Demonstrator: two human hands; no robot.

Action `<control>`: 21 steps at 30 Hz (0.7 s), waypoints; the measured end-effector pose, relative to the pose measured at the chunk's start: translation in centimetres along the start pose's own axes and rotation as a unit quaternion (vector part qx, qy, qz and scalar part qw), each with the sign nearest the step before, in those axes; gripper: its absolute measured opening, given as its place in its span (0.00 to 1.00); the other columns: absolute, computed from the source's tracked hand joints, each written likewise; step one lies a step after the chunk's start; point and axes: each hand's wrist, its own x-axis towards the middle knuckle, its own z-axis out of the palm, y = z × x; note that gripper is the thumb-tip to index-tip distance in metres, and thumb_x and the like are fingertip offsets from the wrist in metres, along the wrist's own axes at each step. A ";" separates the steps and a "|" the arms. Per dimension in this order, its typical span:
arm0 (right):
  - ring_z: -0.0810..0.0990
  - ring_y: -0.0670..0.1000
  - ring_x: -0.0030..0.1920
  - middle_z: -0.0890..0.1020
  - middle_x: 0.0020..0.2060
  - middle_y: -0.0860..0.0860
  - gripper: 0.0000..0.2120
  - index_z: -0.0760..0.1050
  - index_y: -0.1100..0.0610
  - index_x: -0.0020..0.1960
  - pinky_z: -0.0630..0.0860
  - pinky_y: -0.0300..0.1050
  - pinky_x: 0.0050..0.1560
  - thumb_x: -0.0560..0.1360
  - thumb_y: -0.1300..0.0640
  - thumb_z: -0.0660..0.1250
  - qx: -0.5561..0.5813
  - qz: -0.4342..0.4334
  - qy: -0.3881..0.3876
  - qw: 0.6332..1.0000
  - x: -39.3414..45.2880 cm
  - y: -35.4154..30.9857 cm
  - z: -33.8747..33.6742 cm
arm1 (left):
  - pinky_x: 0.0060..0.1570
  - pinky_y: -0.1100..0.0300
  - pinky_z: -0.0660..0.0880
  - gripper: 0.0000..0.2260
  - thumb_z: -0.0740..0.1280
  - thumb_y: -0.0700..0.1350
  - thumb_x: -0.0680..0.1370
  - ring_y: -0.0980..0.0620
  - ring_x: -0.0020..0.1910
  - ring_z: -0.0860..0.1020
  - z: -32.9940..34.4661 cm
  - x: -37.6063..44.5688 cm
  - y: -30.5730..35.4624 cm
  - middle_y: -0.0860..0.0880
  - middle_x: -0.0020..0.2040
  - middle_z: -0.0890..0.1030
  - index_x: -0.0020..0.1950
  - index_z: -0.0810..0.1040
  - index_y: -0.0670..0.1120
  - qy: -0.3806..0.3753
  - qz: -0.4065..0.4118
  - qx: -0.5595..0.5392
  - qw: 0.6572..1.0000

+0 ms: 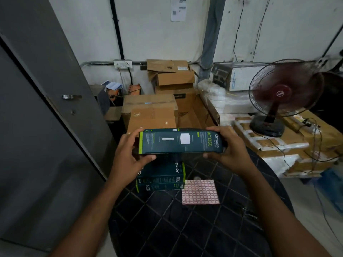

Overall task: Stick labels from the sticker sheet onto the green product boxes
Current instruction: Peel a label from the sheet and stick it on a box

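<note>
I hold a dark green product box [181,140] level in the air above the table, its long side facing me. My left hand [128,154] grips its left end, thumb underneath and fingers over the top. My right hand [229,147] grips the right end the same way. Below it, more green boxes [161,178] lie stacked on the black table. A pink-and-white sticker sheet [200,191] lies flat on the table just right of that stack.
The round black lattice-patterned table [176,223] fills the lower middle. Brown cardboard cartons [152,110] are piled behind it. A dark red fan [280,97] stands on wrapped parcels at the right. A grey door [46,108] stands at the left.
</note>
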 end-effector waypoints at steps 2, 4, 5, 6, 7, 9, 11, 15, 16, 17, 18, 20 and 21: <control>0.77 0.45 0.61 0.76 0.60 0.49 0.36 0.73 0.55 0.69 0.79 0.42 0.58 0.64 0.52 0.82 0.052 -0.003 0.010 0.999 0.0 -1.1 -1.3 | 0.52 0.78 0.67 0.38 0.81 0.48 0.67 0.67 0.55 0.69 -0.5 0.5 1.4 0.53 0.61 0.68 0.74 0.68 0.52 -0.009 0.007 0.054 0.998; 0.78 0.40 0.59 0.77 0.60 0.49 0.37 0.71 0.59 0.70 0.78 0.38 0.56 0.64 0.59 0.81 0.111 -0.001 0.023 0.994 0.2 -2.2 -2.3 | 0.60 0.66 0.68 0.39 0.81 0.54 0.65 0.59 0.61 0.68 -0.8 1.1 2.6 0.54 0.63 0.67 0.72 0.68 0.53 -0.011 0.020 0.101 0.995; 0.79 0.39 0.58 0.78 0.59 0.49 0.37 0.69 0.60 0.70 0.77 0.36 0.56 0.65 0.64 0.80 0.144 -0.001 0.027 0.989 0.4 -2.7 -2.5 | 0.63 0.59 0.68 0.39 0.81 0.56 0.64 0.57 0.63 0.67 -0.8 1.3 3.3 0.54 0.64 0.67 0.72 0.69 0.53 -0.020 0.046 0.129 0.990; 0.80 0.40 0.58 0.78 0.58 0.51 0.37 0.67 0.60 0.69 0.77 0.36 0.56 0.65 0.66 0.79 0.171 -0.001 0.033 0.985 0.6 -3.1 -2.7 | 0.64 0.54 0.67 0.39 0.81 0.57 0.64 0.57 0.64 0.65 -0.6 1.4 4.0 0.55 0.64 0.68 0.72 0.69 0.54 -0.038 0.073 0.153 0.985; 0.80 0.42 0.58 0.78 0.57 0.54 0.37 0.66 0.59 0.68 0.78 0.39 0.57 0.65 0.66 0.79 0.196 -0.001 0.037 0.980 0.8 -3.4 -2.7 | 0.65 0.52 0.67 0.39 0.80 0.58 0.64 0.59 0.63 0.64 -0.1 1.4 4.8 0.57 0.63 0.70 0.72 0.69 0.55 -0.067 0.090 0.157 0.981; 0.81 0.47 0.58 0.78 0.56 0.57 0.34 0.64 0.58 0.65 0.79 0.44 0.59 0.65 0.64 0.78 0.222 -0.002 0.026 0.975 1.0 -3.8 -2.3 | 0.65 0.52 0.72 0.39 0.79 0.60 0.66 0.61 0.63 0.70 1.4 1.1 6.0 0.60 0.64 0.73 0.73 0.67 0.58 -0.145 0.078 0.097 0.982; 0.82 0.52 0.59 0.80 0.56 0.57 0.32 0.65 0.58 0.62 0.80 0.48 0.59 0.66 0.61 0.79 0.213 -0.002 -0.001 0.977 0.9 -3.7 -1.5 | 0.63 0.51 0.75 0.40 0.78 0.64 0.66 0.58 0.65 0.74 3.3 0.9 6.1 0.59 0.67 0.74 0.73 0.66 0.60 -0.187 0.057 0.036 0.980; 0.81 0.50 0.60 0.81 0.58 0.51 0.33 0.68 0.55 0.65 0.79 0.51 0.62 0.66 0.54 0.81 0.165 0.022 -0.031 0.985 -0.8 -1.9 -0.5 | 0.66 0.50 0.74 0.39 0.78 0.64 0.64 0.59 0.67 0.74 5.2 0.5 5.1 0.62 0.67 0.75 0.73 0.70 0.60 -0.205 0.024 -0.022 0.978; 0.81 0.49 0.61 0.81 0.59 0.50 0.36 0.67 0.53 0.68 0.78 0.50 0.62 0.66 0.53 0.81 0.155 0.040 -0.044 0.986 -1.4 -1.1 -0.7 | 0.66 0.52 0.74 0.38 0.79 0.63 0.64 0.58 0.67 0.74 5.4 0.4 4.9 0.63 0.66 0.75 0.73 0.70 0.60 -0.220 0.023 -0.009 0.975; 0.81 0.48 0.61 0.80 0.60 0.49 0.39 0.67 0.50 0.71 0.79 0.50 0.62 0.66 0.53 0.81 0.146 0.056 -0.064 0.986 -2.2 -0.1 -1.0 | 0.66 0.54 0.75 0.38 0.79 0.62 0.64 0.58 0.68 0.74 5.8 0.3 4.8 0.63 0.67 0.75 0.72 0.71 0.61 -0.238 0.027 0.024 0.971; 0.80 0.48 0.62 0.79 0.61 0.48 0.39 0.68 0.47 0.72 0.79 0.51 0.62 0.66 0.53 0.82 0.136 0.068 -0.087 0.985 -3.1 1.0 -1.1 | 0.64 0.53 0.75 0.38 0.78 0.64 0.64 0.57 0.68 0.74 6.2 0.3 4.7 0.63 0.68 0.75 0.72 0.70 0.63 -0.256 0.039 0.067 0.964; 0.79 0.49 0.63 0.77 0.61 0.46 0.33 0.74 0.45 0.70 0.80 0.56 0.61 0.67 0.48 0.81 0.094 0.063 -0.118 0.987 -5.3 3.0 -0.9 | 0.58 0.52 0.77 0.37 0.76 0.68 0.64 0.56 0.64 0.76 7.4 0.1 4.6 0.63 0.67 0.77 0.70 0.69 0.65 -0.292 0.072 0.150 0.942; 0.78 0.50 0.62 0.76 0.58 0.46 0.29 0.78 0.45 0.66 0.80 0.57 0.59 0.67 0.44 0.80 0.085 0.056 -0.122 0.987 -6.5 4.1 -0.4 | 0.55 0.53 0.77 0.35 0.76 0.68 0.64 0.57 0.62 0.78 8.0 -0.1 4.4 0.62 0.65 0.79 0.69 0.69 0.66 -0.309 0.085 0.173 0.931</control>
